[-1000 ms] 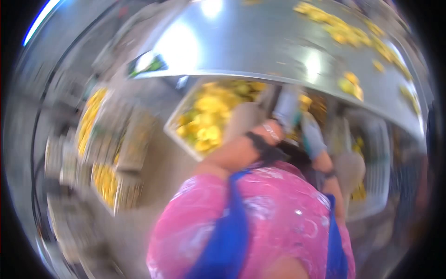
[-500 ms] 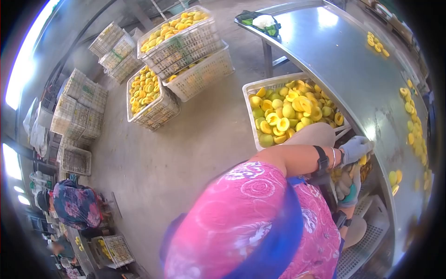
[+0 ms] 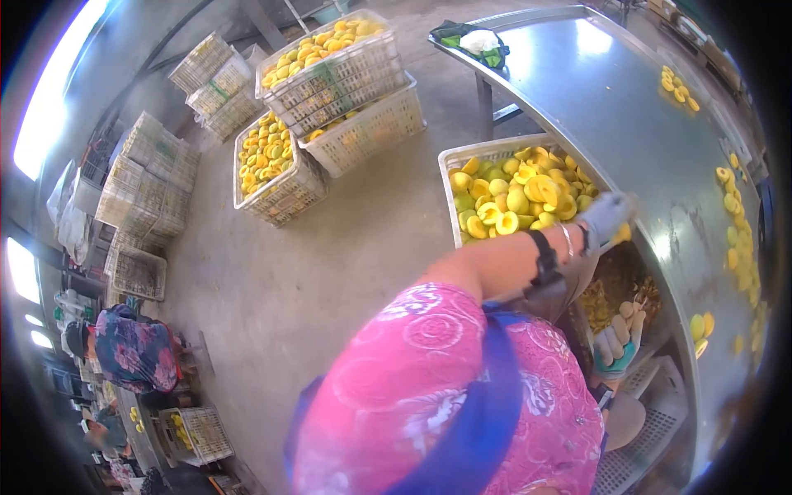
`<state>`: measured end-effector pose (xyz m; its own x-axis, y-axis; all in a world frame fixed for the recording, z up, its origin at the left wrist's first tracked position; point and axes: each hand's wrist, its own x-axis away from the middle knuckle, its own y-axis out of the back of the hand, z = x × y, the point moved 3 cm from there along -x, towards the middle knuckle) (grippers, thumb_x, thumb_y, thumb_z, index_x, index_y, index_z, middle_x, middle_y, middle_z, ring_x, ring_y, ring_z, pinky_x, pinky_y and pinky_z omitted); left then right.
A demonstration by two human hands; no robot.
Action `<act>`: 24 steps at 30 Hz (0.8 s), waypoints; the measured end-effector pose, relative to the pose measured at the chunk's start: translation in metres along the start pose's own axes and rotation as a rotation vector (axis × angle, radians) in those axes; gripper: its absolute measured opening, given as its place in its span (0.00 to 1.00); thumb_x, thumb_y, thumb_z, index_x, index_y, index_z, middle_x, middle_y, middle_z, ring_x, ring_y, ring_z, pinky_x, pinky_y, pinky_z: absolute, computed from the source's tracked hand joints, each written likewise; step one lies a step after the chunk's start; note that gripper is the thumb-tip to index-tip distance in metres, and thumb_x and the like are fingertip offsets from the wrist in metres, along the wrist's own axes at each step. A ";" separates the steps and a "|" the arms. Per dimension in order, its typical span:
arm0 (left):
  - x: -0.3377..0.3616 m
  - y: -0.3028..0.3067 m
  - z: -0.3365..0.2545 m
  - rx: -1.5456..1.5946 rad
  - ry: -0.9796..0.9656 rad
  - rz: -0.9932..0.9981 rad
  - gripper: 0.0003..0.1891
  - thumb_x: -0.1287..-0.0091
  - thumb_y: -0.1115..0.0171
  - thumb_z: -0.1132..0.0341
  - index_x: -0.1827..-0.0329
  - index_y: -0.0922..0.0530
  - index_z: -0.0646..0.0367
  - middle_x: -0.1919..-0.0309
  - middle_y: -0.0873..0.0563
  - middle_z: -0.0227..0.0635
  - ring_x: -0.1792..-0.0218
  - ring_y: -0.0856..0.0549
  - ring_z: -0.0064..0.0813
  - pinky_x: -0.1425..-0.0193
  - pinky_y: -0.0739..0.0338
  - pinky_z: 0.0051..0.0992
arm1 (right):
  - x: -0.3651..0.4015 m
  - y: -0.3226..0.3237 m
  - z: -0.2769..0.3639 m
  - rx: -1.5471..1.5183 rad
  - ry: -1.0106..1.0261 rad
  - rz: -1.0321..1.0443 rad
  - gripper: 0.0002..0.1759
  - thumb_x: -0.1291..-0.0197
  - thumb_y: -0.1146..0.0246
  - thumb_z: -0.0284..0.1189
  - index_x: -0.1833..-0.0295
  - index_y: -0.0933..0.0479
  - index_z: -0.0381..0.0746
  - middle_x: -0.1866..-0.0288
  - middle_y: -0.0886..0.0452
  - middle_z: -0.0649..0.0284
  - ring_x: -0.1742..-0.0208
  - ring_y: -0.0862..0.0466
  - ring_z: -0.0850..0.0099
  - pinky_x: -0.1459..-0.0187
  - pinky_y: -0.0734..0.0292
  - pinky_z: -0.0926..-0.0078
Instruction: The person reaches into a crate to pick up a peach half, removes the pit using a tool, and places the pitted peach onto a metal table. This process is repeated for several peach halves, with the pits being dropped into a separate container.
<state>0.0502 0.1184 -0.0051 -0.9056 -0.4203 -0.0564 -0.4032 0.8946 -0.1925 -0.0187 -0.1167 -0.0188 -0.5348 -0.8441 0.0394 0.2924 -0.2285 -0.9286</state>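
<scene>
My left hand (image 3: 606, 216), in a grey glove, is beside the right corner of a white crate (image 3: 448, 177) of yellow peach halves (image 3: 516, 198). Its fingers are curled and smeared by motion, with a yellow peach half (image 3: 623, 234) showing beneath them. Lower down, by the metal table's edge, my right hand (image 3: 617, 338) wears a pale glove with teal at the palm. Its fingers are apart and bent, and I see nothing between them. Yellow-brown scraps (image 3: 601, 301) lie just beyond it, under the table edge.
The metal table (image 3: 577, 91) runs along my right, with peach pieces (image 3: 738, 223) along its far side and a dark bag (image 3: 470, 43) at its far corner. A perforated crate (image 3: 652, 421) stands below. Filled crates (image 3: 334, 91) stand on the floor; a person (image 3: 136, 351) works at left.
My left hand has moved away from my right hand, up toward the corner of the peach crate. The right hand has stayed near its place, its fingers now in fuller view.
</scene>
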 end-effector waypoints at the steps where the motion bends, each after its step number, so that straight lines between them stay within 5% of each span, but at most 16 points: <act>1: -0.005 0.024 0.005 -0.398 -0.095 -0.132 0.19 0.25 0.44 0.50 0.52 0.15 0.55 0.56 0.12 0.41 0.53 0.13 0.38 0.48 0.20 0.36 | -0.003 0.007 0.001 0.063 0.011 -0.061 0.19 0.17 0.59 0.46 0.56 0.31 0.46 0.83 0.43 0.76 0.91 0.43 0.84 0.91 0.49 0.83; 2: -0.010 0.048 0.010 -0.800 -0.134 -0.303 0.16 0.26 0.43 0.54 0.48 0.14 0.52 0.46 0.13 0.45 0.42 0.15 0.45 0.36 0.22 0.42 | 0.001 0.016 0.007 0.133 0.041 -0.142 0.20 0.17 0.60 0.45 0.59 0.31 0.46 0.83 0.43 0.76 0.90 0.42 0.83 0.90 0.49 0.82; 4: -0.054 0.120 0.069 -1.357 -0.943 -0.050 0.19 0.29 0.44 0.64 0.36 0.21 0.56 0.41 0.17 0.48 0.36 0.20 0.46 0.31 0.26 0.44 | 0.003 0.019 0.007 -0.100 0.021 -0.052 0.21 0.17 0.61 0.44 0.64 0.34 0.49 0.83 0.43 0.75 0.90 0.42 0.82 0.90 0.48 0.80; 5: -0.053 0.106 0.038 -1.481 -0.409 0.185 0.21 0.31 0.42 0.66 0.36 0.24 0.64 0.43 0.18 0.49 0.42 0.18 0.50 0.38 0.21 0.45 | 0.002 -0.005 0.006 -0.284 -0.066 0.051 0.21 0.17 0.61 0.44 0.67 0.37 0.50 0.83 0.42 0.75 0.90 0.42 0.81 0.90 0.48 0.78; 6: -0.015 0.095 -0.013 -1.604 -0.851 0.082 0.23 0.31 0.43 0.68 0.33 0.26 0.62 0.40 0.20 0.48 0.41 0.20 0.50 0.37 0.21 0.43 | 0.002 -0.004 0.008 -0.350 -0.063 0.083 0.20 0.17 0.59 0.44 0.67 0.36 0.51 0.83 0.42 0.76 0.90 0.43 0.81 0.90 0.48 0.78; 7: -0.029 0.092 -0.002 -1.482 -0.849 0.018 0.22 0.30 0.43 0.68 0.32 0.26 0.59 0.40 0.20 0.48 0.41 0.19 0.49 0.38 0.20 0.42 | 0.004 0.011 0.010 -0.402 -0.034 0.073 0.21 0.18 0.57 0.46 0.67 0.36 0.51 0.82 0.43 0.77 0.89 0.43 0.82 0.90 0.49 0.79; 8: -0.022 0.058 -0.029 -1.515 -0.755 0.075 0.17 0.26 0.45 0.67 0.37 0.21 0.57 0.41 0.19 0.47 0.40 0.19 0.48 0.39 0.20 0.41 | 0.003 0.027 0.010 -0.389 0.017 0.162 0.20 0.19 0.55 0.47 0.64 0.32 0.50 0.80 0.43 0.78 0.88 0.43 0.83 0.89 0.49 0.80; 10: -0.037 -0.014 -0.049 -0.830 -0.254 0.163 0.14 0.26 0.44 0.63 0.42 0.18 0.55 0.41 0.19 0.45 0.39 0.19 0.47 0.38 0.21 0.40 | 0.010 0.045 0.011 -0.384 0.033 0.124 0.19 0.19 0.53 0.48 0.58 0.26 0.49 0.79 0.42 0.78 0.87 0.42 0.84 0.88 0.49 0.81; 13: -0.055 -0.111 -0.022 -0.754 -0.353 0.461 0.21 0.28 0.37 0.58 0.36 0.21 0.58 0.38 0.19 0.46 0.46 0.15 0.44 0.40 0.21 0.37 | 0.016 0.066 0.016 -0.345 0.124 -0.011 0.20 0.21 0.51 0.52 0.51 0.24 0.49 0.78 0.37 0.78 0.86 0.40 0.84 0.88 0.47 0.82; 16: -0.036 -0.209 -0.015 -0.864 -0.707 0.728 0.18 0.30 0.38 0.54 0.42 0.17 0.51 0.39 0.18 0.42 0.38 0.20 0.45 0.33 0.24 0.40 | 0.022 0.065 0.024 -0.368 0.177 -0.084 0.20 0.22 0.50 0.54 0.50 0.24 0.51 0.77 0.34 0.76 0.86 0.39 0.83 0.88 0.46 0.82; 24: -0.039 -0.356 0.061 -1.133 -0.481 1.097 0.28 0.35 0.34 0.53 0.32 0.23 0.47 0.33 0.25 0.50 0.33 0.23 0.50 0.27 0.29 0.38 | 0.028 0.077 0.027 -0.368 0.358 -0.114 0.23 0.22 0.51 0.56 0.51 0.25 0.48 0.76 0.31 0.74 0.86 0.37 0.82 0.88 0.41 0.80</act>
<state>0.2368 -0.1933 0.0059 -0.7713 0.6364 0.0046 0.2822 0.3356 0.8987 0.0100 -0.1706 -0.0789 -0.8033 -0.5903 0.0784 -0.0462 -0.0694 -0.9965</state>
